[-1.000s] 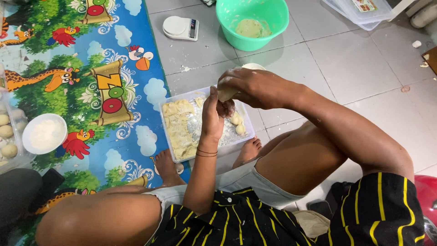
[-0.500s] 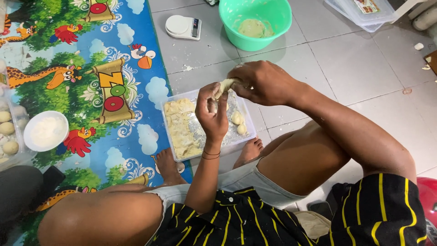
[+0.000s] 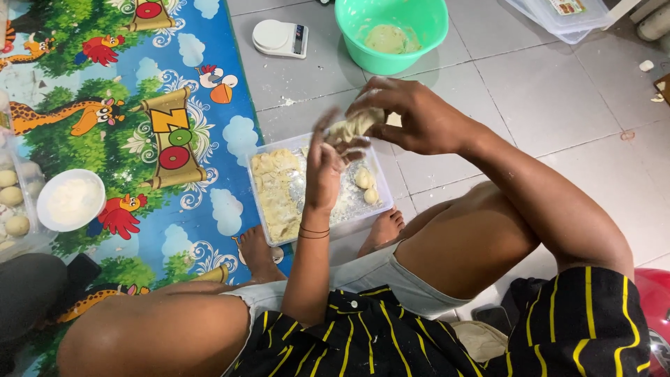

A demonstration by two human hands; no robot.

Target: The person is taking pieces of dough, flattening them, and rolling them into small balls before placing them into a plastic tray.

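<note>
A pale lump of dough is pressed between my two hands above a clear plastic tray. My right hand curls over the dough from the far side. My left hand stands upright with its palm against the dough and looks blurred. The tray sits on the floor between my bare feet and holds a mass of yellowish dough on its left and two small dough balls on its right.
A green bowl with dough in it and a white kitchen scale stand on the grey tiles ahead. A white bowl of flour rests on the colourful animal mat. Dough balls in a clear container lie far left.
Both hands have lifted slightly above the tray with the dough lump, and the left hand has shifted against it. The view has tilted a little.
</note>
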